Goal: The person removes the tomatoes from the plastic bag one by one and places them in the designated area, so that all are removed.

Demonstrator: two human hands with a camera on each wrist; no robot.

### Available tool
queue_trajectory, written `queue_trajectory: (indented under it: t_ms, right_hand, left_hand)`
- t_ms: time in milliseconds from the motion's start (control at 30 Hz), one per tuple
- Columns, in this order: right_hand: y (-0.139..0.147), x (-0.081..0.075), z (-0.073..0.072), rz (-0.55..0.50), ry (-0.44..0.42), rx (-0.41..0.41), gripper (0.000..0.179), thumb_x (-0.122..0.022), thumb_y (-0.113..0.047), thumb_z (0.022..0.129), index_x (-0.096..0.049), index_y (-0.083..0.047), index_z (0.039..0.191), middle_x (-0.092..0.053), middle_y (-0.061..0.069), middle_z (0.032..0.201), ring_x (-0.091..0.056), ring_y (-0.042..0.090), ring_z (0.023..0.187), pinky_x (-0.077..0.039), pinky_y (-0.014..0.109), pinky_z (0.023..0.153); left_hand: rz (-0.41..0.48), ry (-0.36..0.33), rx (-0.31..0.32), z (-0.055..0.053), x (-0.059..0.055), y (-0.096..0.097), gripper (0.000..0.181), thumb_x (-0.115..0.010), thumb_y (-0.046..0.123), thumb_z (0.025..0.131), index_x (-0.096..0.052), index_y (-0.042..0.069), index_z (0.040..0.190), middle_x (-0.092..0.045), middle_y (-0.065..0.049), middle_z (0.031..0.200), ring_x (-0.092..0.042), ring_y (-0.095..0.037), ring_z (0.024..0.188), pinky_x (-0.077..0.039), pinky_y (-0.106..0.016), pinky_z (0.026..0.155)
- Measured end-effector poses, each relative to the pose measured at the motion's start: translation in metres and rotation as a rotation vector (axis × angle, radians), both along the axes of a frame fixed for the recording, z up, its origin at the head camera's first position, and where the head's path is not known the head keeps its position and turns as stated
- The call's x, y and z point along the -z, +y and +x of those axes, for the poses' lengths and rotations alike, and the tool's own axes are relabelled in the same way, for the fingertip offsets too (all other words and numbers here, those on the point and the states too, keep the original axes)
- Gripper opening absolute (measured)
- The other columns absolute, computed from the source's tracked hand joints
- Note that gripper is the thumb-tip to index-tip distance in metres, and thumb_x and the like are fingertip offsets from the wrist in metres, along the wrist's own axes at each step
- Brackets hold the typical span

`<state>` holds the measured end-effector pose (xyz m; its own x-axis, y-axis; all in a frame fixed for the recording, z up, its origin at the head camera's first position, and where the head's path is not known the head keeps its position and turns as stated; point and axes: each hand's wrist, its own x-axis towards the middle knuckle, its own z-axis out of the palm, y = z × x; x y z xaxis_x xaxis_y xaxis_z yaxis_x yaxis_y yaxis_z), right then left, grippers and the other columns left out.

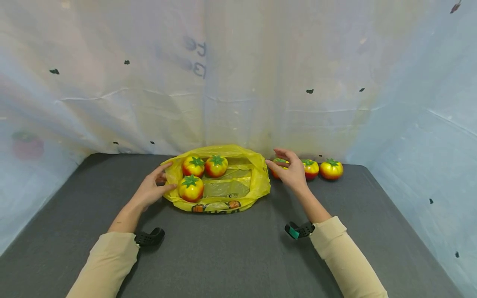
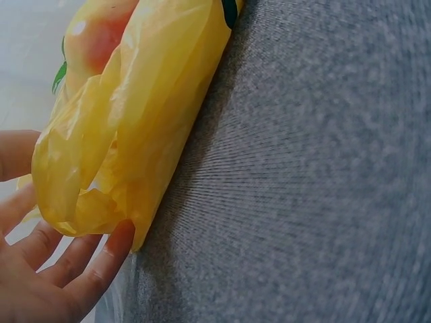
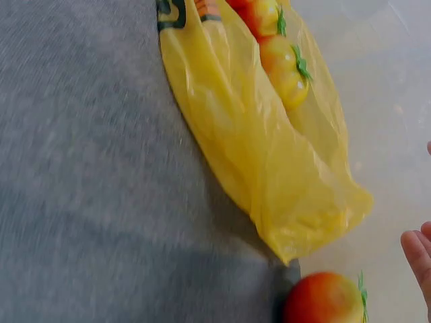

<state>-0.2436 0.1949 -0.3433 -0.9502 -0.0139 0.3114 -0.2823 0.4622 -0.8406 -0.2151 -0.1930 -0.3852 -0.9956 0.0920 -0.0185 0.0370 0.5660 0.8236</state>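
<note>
A yellow plastic bag lies with its mouth spread wide. Inside, toward its left, sit three red-and-yellow toy tomatoes with green leafy tops. My left hand touches the bag's left end, thumb and fingers spread along the rim; the left wrist view has its fingertips against the bag. Just off the bag's right rim, my right hand hovers with relaxed, parted fingers and nothing between them. It partly covers a toy tomato standing beside the bag, also seen low in the right wrist view.
Two more toy tomatoes, one partly behind the right hand and one farther right, stand in a row near the back edge. The dark grey table meets a pale plastic sheet hanging behind it and along the sides.
</note>
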Motion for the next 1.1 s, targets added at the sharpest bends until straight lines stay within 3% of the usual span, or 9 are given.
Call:
queue_trajectory:
  t_ms: [500,800,1100]
  right_hand:
    - [-0.042,0.004,-0.009,0.003,-0.035,-0.104,0.053,-0.070,-0.024,0.088,-0.054,-0.002,0.133,-0.052,0.014,0.135,-0.054,0.029,0.121,-0.047,0.043,0.096]
    - [-0.067,0.011,-0.015,0.010,-0.045,-0.158,0.053,-0.072,-0.029,0.087,-0.055,-0.007,0.133,-0.053,0.009,0.135,-0.054,0.031,0.121,-0.047,0.043,0.097]
    - [-0.089,0.021,-0.023,0.000,-0.103,-0.196,0.054,-0.073,-0.026,0.086,-0.055,-0.010,0.134,-0.052,0.015,0.136,-0.051,0.034,0.123,-0.046,0.043,0.098]
  left_hand:
    - [0.014,0.026,0.015,0.000,0.001,0.000,0.073,-0.063,0.014,0.092,-0.024,0.009,0.153,-0.054,-0.024,0.119,-0.045,-0.044,0.122,-0.044,-0.053,0.091]
    - [0.018,0.034,0.024,-0.001,0.000,0.000,0.073,-0.063,0.012,0.091,-0.023,0.008,0.153,-0.054,-0.025,0.118,-0.046,-0.043,0.122,-0.045,-0.049,0.089]
    - [0.014,0.035,0.023,-0.002,0.001,-0.001,0.074,-0.063,0.013,0.091,-0.023,0.008,0.153,-0.055,-0.024,0.116,-0.048,-0.041,0.119,-0.046,-0.045,0.085]
